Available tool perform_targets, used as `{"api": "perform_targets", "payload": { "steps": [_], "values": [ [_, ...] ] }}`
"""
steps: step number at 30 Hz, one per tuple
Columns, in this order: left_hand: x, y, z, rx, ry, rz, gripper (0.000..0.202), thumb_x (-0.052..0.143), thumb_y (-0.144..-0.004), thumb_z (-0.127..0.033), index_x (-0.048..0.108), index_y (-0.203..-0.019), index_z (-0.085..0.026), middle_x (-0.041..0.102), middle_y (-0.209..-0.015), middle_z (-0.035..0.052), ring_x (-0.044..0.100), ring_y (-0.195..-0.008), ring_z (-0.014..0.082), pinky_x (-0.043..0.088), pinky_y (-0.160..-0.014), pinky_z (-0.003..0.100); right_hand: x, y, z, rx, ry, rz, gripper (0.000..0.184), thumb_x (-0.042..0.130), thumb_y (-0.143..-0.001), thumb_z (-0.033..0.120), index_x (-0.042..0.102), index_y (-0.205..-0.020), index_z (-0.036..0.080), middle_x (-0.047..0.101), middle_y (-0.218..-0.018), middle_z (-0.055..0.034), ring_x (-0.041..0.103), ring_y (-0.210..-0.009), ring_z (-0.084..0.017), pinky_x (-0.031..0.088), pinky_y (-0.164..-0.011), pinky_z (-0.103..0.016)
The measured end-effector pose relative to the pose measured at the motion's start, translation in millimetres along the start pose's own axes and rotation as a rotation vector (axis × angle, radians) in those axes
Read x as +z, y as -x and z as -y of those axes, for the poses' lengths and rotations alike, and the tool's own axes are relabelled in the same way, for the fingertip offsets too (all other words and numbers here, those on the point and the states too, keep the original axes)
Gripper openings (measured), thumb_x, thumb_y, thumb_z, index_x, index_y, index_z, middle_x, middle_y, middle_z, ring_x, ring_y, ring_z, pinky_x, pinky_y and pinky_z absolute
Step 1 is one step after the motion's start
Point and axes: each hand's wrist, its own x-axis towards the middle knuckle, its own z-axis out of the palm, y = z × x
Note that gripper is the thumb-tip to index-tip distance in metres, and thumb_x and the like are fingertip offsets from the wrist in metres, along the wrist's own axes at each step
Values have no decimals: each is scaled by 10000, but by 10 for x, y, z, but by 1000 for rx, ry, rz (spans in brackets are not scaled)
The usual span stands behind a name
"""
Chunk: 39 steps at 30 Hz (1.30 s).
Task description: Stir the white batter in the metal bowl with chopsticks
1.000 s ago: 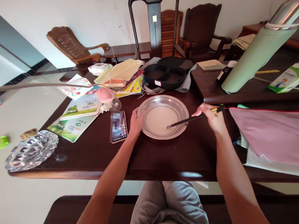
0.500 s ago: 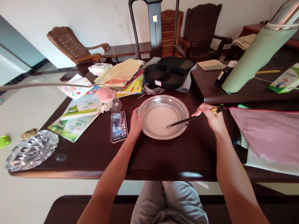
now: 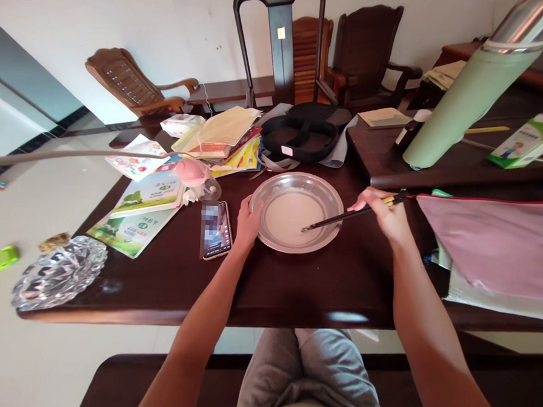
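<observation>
On the dark table stands a wide, shallow metal bowl (image 3: 296, 244), with a smooth pale layer (image 3: 285, 211) covering its bottom. My left hand (image 3: 250, 219) grips the bowl's left rim, fingers on its side and thumb at the edge. In my right hand (image 3: 381, 210) is a pair of dark chopsticks (image 3: 337, 219) with yellow-banded upper ends. They slant down to the left across the bowl's right rim, and their tips rest at the pale layer. Whether the tips reach the bottom I cannot tell. A phone (image 3: 216, 230) with a lit screen lies left of my left hand.
Booklets (image 3: 149, 194), a pink round-topped item (image 3: 195, 174) and a cut-glass dish (image 3: 63, 271) occupy the left side. Behind the bowl sits a black case (image 3: 300, 138). To the right are a green thermos (image 3: 472, 105), a box (image 3: 527, 141) and a pink pouch (image 3: 492, 245).
</observation>
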Motion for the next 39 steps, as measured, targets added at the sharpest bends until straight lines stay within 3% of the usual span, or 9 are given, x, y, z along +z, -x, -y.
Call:
{"api": "perform_targets", "payload": {
  "steps": [5, 13, 18, 20, 25, 27, 33, 35, 39],
  "values": [
    [32, -4, -1, 2, 7, -15, 343, 647, -886, -331, 641, -1195, -182, 701, -1252, 120, 654, -1171, 262, 471, -1063, 388, 211, 1, -9, -19, 79, 201, 453, 729, -788, 704, 805, -739, 260, 759, -812, -56, 712, -792, -229, 549, -752, -369],
    [-5, 6, -7, -4, -11, -2, 354, 633, -891, -324, 630, -1213, -176, 686, -1286, 134, 643, -1191, 275, 472, -1063, 407, -14, -3, -10, -44, 26, -66, 484, 648, -887, 662, 745, -622, 269, 730, -683, -39, 709, -744, -252, 540, -864, -443],
    [18, 10, -16, -1, -3, -14, 333, 645, -883, -322, 641, -1188, -188, 700, -1258, 119, 651, -1177, 265, 474, -1062, 397, 137, 0, 14, -21, 52, 181, 466, 683, -836, 699, 782, -691, 267, 776, -788, -53, 735, -824, -259, 555, -830, -414],
    [28, 5, -11, 5, -3, -26, 329, 643, -883, -324, 644, -1182, -188, 701, -1258, 115, 649, -1182, 260, 464, -1073, 392, 206, -11, -5, -43, 96, 195, 474, 669, -832, 720, 802, -752, 273, 794, -846, -60, 728, -870, -260, 553, -832, -410],
    [2, -13, 12, -1, 7, -4, 349, 659, -876, -342, 645, -1187, -186, 699, -1259, 120, 653, -1175, 268, 471, -1062, 395, 72, -21, -35, -35, 93, -35, 481, 652, -858, 704, 757, -678, 271, 762, -760, -43, 710, -806, -252, 548, -862, -427],
    [-9, -15, 16, -5, 8, -3, 358, 662, -875, -345, 643, -1195, -185, 694, -1268, 124, 651, -1178, 272, 473, -1058, 396, 8, -9, -21, -5, 34, -48, 500, 650, -866, 694, 726, -625, 262, 732, -692, -36, 711, -739, -242, 552, -849, -419],
    [18, 9, -20, -9, 1, -6, 351, 639, -891, -328, 634, -1206, -172, 690, -1288, 129, 644, -1196, 263, 467, -1062, 381, 185, -2, -12, -27, 68, 206, 454, 677, -845, 692, 797, -734, 269, 778, -829, -57, 731, -841, -248, 551, -828, -398],
    [24, 17, -35, -13, -5, -10, 349, 634, -895, -325, 632, -1208, -171, 689, -1295, 131, 641, -1207, 267, 464, -1069, 386, 206, -15, -30, -55, 118, 178, 454, 667, -843, 706, 807, -770, 280, 788, -862, -59, 721, -876, -257, 548, -843, -413],
    [11, 24, -48, -19, -8, -9, 339, 630, -898, -309, 630, -1210, -178, 693, -1290, 126, 646, -1201, 264, 471, -1067, 387, 43, -20, -35, -23, 99, -47, 461, 655, -867, 687, 766, -682, 279, 763, -755, -44, 709, -797, -254, 546, -853, -432]
  ]
}}
